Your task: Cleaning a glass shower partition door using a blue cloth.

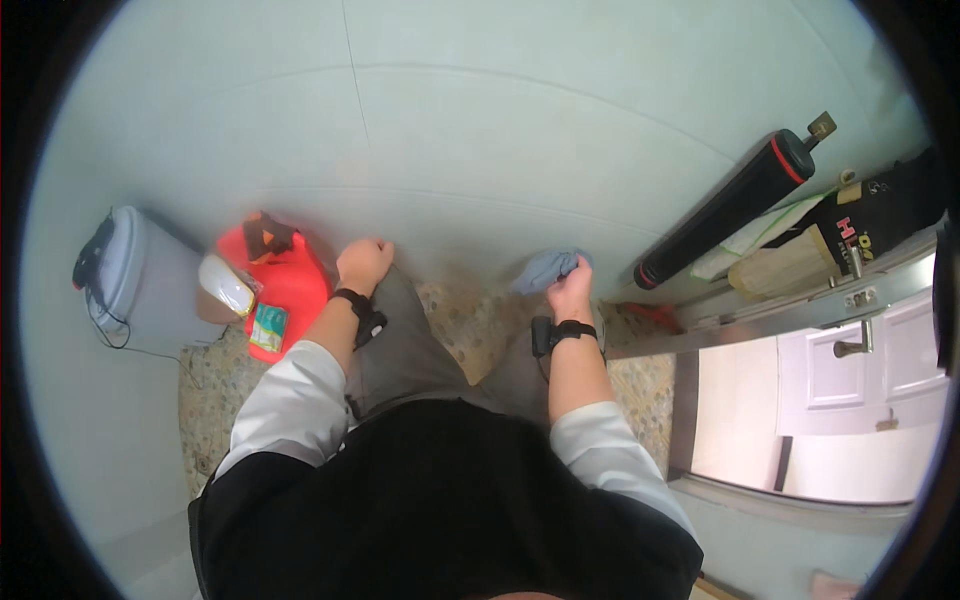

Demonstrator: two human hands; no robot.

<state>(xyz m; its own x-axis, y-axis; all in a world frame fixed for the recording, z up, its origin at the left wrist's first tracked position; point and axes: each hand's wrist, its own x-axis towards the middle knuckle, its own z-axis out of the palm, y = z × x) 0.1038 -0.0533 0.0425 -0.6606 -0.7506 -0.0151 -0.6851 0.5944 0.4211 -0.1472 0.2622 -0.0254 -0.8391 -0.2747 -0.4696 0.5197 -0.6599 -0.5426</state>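
Note:
My right hand (pixel 570 288) is closed on a crumpled grey-blue cloth (pixel 545 270), which bunches out to the left of the fingers, over my right knee. Curled into a fist, my left hand (pixel 366 264) rests at my left knee on the grey trousers (pixel 400 335). Nothing shows in that fist. Each wrist wears a black strap with a small device. To the left of my left hand is a red plastic stool (pixel 310 290), carrying a green-and-white packet (pixel 268 327) and a brown-and-orange item (pixel 268 238).
A pale bin-like container (pixel 165 275) with a black cable stands at the far left, near a white rounded object (pixel 226 285). Ahead rises a pale wall (pixel 480 130). At right, a long black tube (pixel 725 210) leans beside bags (pixel 850 225) and a door with a metal handle (pixel 853 342).

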